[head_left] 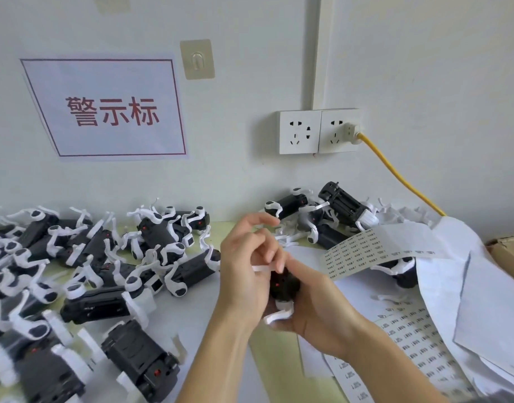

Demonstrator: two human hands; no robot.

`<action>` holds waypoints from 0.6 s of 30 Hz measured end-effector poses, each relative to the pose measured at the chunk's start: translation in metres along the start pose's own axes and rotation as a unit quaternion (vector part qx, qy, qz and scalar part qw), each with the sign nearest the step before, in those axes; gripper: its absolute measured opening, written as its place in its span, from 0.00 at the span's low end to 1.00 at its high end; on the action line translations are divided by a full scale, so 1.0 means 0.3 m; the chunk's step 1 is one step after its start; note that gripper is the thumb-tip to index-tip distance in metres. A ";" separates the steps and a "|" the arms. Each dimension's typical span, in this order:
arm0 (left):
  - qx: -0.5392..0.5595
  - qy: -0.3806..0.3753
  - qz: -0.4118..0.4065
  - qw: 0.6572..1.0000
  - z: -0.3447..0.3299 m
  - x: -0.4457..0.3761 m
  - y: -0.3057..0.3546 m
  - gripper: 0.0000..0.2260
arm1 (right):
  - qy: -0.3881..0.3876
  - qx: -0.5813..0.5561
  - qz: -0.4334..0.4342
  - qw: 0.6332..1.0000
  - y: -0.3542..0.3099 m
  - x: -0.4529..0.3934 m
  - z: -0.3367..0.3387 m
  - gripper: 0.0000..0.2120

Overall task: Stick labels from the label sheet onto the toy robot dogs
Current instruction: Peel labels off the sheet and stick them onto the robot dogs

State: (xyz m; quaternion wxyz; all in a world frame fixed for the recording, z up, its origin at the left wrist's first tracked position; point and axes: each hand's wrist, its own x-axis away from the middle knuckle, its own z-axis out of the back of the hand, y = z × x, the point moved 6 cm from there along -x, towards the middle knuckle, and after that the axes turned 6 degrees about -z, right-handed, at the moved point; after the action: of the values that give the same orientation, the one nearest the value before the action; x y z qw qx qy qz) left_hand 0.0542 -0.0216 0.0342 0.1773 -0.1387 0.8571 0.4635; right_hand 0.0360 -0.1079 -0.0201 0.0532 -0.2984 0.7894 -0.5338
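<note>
Mid-frame, the left hand (244, 274) and right hand (314, 309) both grip one black-and-white plastic toy robot dog (283, 286); label unseen. Printed white label sheet (375, 251) lies right; many dogs (110, 271) apparently wait left.

Both hands (279, 280) around toy dog (283, 286)

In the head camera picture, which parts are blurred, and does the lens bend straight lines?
Head view: the toy dogs at the lower left are smeared, and both hands around the held toy dog are slightly soft; the wall sign reads sharply; its border leans, so wide-angle distortion shows; light is even, without glare.
</note>
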 end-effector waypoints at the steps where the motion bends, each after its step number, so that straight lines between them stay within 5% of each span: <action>1: 0.009 -0.017 0.017 1.000 -0.001 0.003 -0.005 0.11 | 0.003 -0.011 0.023 1.000 -0.014 -0.001 0.008 0.16; 3: 0.031 -0.026 0.043 0.998 0.015 0.003 -0.009 0.10 | 0.028 -0.022 0.048 0.998 -0.029 -0.006 0.042 0.10; 5: 0.026 0.015 0.034 0.999 0.056 -0.007 -0.010 0.09 | 0.091 0.011 0.072 0.993 -0.049 0.000 0.086 0.18; 10: -0.252 0.192 -0.018 0.948 0.195 -0.010 -0.014 0.03 | 0.217 0.262 0.151 0.928 -0.101 0.052 0.134 0.24; 14: -0.311 0.150 0.045 0.937 0.202 -0.010 -0.070 0.11 | 0.182 0.388 0.205 0.880 -0.121 0.072 0.093 0.29; 18: -0.290 0.099 0.063 0.950 0.193 -0.021 -0.086 0.10 | 0.122 0.431 0.198 0.872 -0.119 0.076 0.075 0.30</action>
State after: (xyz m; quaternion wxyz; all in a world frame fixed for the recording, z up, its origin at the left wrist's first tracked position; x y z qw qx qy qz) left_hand 0.0802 0.0139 -0.0117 0.0142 -0.1750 0.7056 0.6865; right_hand 0.0412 -0.1471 0.0069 0.1842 -0.0154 0.5236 -0.8317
